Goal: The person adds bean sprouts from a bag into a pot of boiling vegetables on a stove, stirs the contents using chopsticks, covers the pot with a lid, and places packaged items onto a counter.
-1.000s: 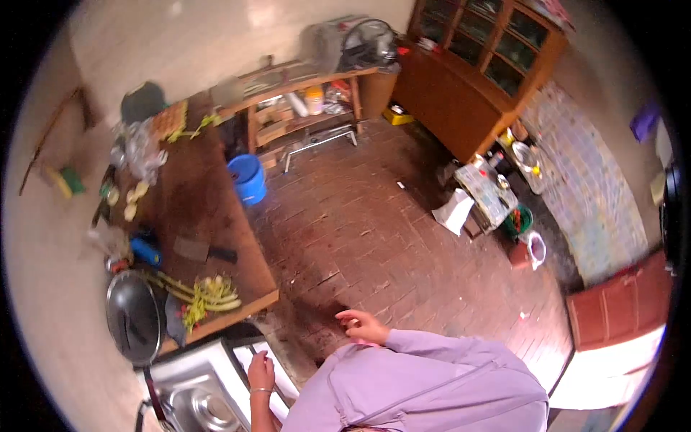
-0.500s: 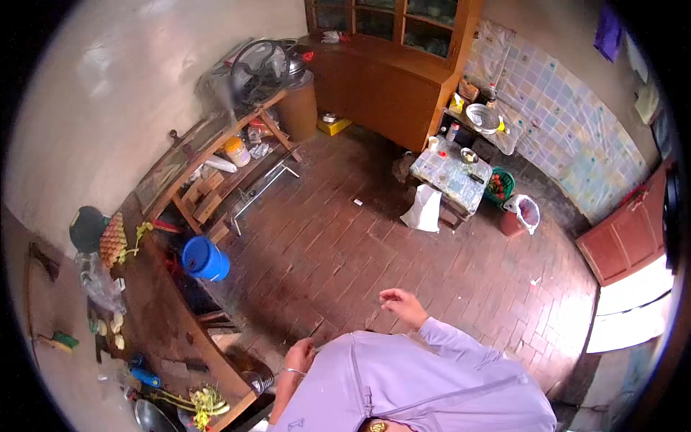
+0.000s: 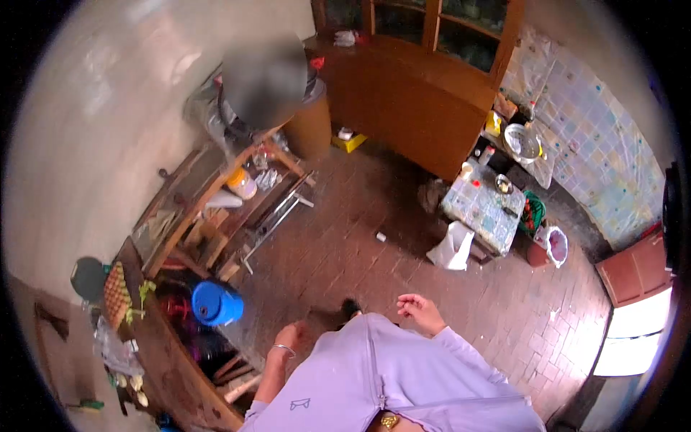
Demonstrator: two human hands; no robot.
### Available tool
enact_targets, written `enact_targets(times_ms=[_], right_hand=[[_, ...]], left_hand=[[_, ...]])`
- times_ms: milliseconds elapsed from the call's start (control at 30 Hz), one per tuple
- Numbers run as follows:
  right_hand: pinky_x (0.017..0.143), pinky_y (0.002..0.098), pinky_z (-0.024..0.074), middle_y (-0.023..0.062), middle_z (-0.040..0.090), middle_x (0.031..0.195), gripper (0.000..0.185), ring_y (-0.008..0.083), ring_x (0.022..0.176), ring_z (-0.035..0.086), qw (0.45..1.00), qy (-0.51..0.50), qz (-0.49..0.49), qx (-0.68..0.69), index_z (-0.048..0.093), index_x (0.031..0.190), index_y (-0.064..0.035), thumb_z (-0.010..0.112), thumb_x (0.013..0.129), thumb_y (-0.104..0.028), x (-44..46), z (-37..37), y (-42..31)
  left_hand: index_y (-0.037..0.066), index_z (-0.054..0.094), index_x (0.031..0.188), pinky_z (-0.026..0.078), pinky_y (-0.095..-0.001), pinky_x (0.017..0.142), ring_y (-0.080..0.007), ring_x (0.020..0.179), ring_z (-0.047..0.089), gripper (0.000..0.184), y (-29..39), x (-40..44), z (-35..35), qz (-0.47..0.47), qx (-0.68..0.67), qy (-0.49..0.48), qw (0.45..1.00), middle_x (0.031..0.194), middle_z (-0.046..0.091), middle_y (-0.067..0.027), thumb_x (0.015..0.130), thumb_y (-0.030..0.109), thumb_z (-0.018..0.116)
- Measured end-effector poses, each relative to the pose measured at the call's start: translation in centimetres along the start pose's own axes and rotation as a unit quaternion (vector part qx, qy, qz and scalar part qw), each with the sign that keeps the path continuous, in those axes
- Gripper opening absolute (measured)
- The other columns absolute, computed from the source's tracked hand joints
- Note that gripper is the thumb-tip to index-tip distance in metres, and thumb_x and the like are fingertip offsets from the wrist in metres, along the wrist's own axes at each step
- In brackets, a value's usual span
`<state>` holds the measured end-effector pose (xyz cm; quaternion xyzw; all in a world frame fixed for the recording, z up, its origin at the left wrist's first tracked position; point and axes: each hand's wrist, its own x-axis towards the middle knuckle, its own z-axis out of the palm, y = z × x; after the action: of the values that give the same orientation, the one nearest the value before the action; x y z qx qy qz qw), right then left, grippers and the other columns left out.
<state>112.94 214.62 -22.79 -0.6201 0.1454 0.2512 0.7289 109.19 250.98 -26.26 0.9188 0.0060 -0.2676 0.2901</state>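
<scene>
My left hand [image 3: 291, 336], with a bracelet on its wrist, hangs beside the lilac jacket [image 3: 345, 367]; its fingers are too small and blurred to read. My right hand [image 3: 421, 312] is held out over the brick floor at the other side of the jacket, fingers apart and slightly bent, with nothing in it. Neither hand touches any object. Nearest to my left hand is a blue bucket [image 3: 217, 304] on the floor beside the wooden counter [image 3: 176, 360]. A dark shoe [image 3: 350, 307] shows just beyond the jacket.
A small covered table [image 3: 479, 212] stands at the right, with a white bag [image 3: 452, 247] at its front and a lined bin [image 3: 548, 247] beside it. Ahead is a wooden cabinet [image 3: 410, 108]. A low shelf [image 3: 237, 209] runs along the left wall.
The view has swung away from the sink and the counter's vegetables, towards the cabinet and open floor. My left hand has moved from beside the sink to beside the jacket. The blue bucket appears closer.
</scene>
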Motion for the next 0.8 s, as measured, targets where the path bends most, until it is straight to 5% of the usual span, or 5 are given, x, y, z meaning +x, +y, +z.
enact_targets(times_ms=[67, 200, 433, 600, 800], right_hand=[[0.069, 0.0244, 0.0465, 0.0066, 0.057, 0.096, 0.024, 0.0125, 0.079, 0.057, 0.998, 0.014, -0.054, 0.021, 0.05, 0.107, -0.0001, 0.046, 0.085, -0.007, 3.5, 0.5, -3.8], [0.069, 0.0228, 0.0456, 0.0052, 0.058, 0.093, 0.022, 0.0113, 0.078, 0.056, 0.995, 0.031, -0.089, 0.035, 0.051, 0.106, 0.0002, 0.046, 0.086, -0.006, 9.8, 0.5, -8.2], [0.07, 0.0241, 0.046, 0.006, 0.058, 0.092, 0.021, 0.0114, 0.078, 0.056, 0.996, 0.035, -0.056, 0.066, 0.052, 0.104, 0.0013, 0.047, 0.085, -0.005, 23.5, -3.7, -12.0], [0.07, 0.0246, 0.046, 0.0059, 0.058, 0.092, 0.021, 0.0114, 0.078, 0.057, 0.994, 0.043, -0.089, 0.042, 0.052, 0.104, 0.0009, 0.045, 0.085, -0.006, 33.9, -5.8, -23.3], [0.07, 0.0241, 0.0462, 0.0063, 0.058, 0.095, 0.022, 0.0121, 0.078, 0.056, 0.997, -0.029, -0.065, -0.019, 0.05, 0.107, -0.0018, 0.044, 0.087, -0.008, 43.8, -6.9, -32.5]], left_hand=[[0.006, 0.057, 0.091, 0.045, -0.0402, 0.07, -0.0353, 0.084, 0.056, 0.021, 2.8, 6.5, -5.1, -0.024, 0.013, -0.018, 0.999, 0.088, 0.059, -0.0192, 0.071, 0.011, 0.053], [0.007, 0.054, 0.1, 0.045, -0.0408, 0.073, -0.0348, 0.087, 0.056, 0.026, 4.8, 17.2, -11.8, 0.189, 0.115, 0.073, 0.973, 0.094, 0.058, -0.0181, 0.075, 0.016, 0.053], [0.006, 0.054, 0.099, 0.045, -0.0409, 0.069, -0.0345, 0.08, 0.056, 0.024, 8.4, 31.8, -18.0, 0.171, 0.028, 0.082, 0.981, 0.086, 0.058, -0.0181, 0.078, 0.018, 0.052], [0.003, 0.058, 0.088, 0.045, -0.0405, 0.068, -0.034, 0.076, 0.056, 0.018, 8.8, 37.7, -22.0, 0.086, 0.131, 0.022, 0.987, 0.086, 0.06, -0.0179, 0.075, 0.013, 0.051], [0.002, 0.057, 0.093, 0.046, -0.0406, 0.07, -0.034, 0.078, 0.058, 0.024, 13.6, 43.5, -27.8, 0.0, 0.013, 0.081, 0.997, 0.084, 0.06, -0.0201, 0.077, 0.019, 0.054]])
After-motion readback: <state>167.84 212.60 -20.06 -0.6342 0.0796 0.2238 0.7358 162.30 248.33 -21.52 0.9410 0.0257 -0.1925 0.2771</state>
